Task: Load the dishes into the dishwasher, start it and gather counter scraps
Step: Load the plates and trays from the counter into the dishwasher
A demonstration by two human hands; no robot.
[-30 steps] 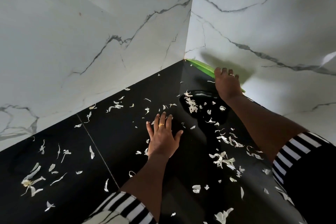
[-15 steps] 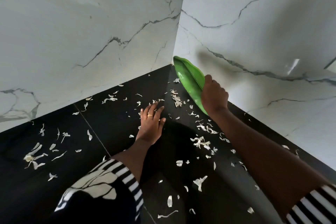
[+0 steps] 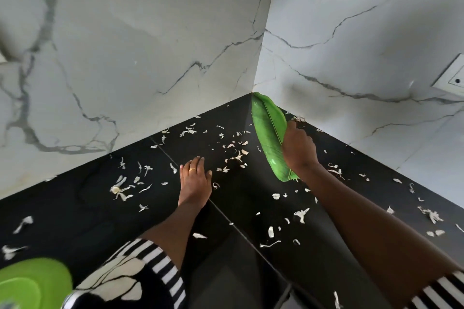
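Head view. Black countertop [image 3: 75, 211] runs into a corner between two white marble walls [image 3: 140, 57]. Pale peel scraps [image 3: 301, 215] lie scattered across most of the counter, denser toward the corner and at far left. Left hand [image 3: 194, 180] lies palm down on the counter, fingers straight and close together, holding nothing; gold ring [image 3: 192, 170] on one finger; scraps just ahead of the fingertips. Right hand [image 3: 298, 148] grips a green leaf-shaped plate [image 3: 266, 128], fingers curled over its right rim. Plate stands tilted on edge, far tip at the wall corner, near tip low by the counter; contact cannot be told. Blurred green dish [image 3: 32, 283] at lower left. Wall socket [image 3: 452, 78] at right edge. Striped sleeves [image 3: 160, 261] on both arms.
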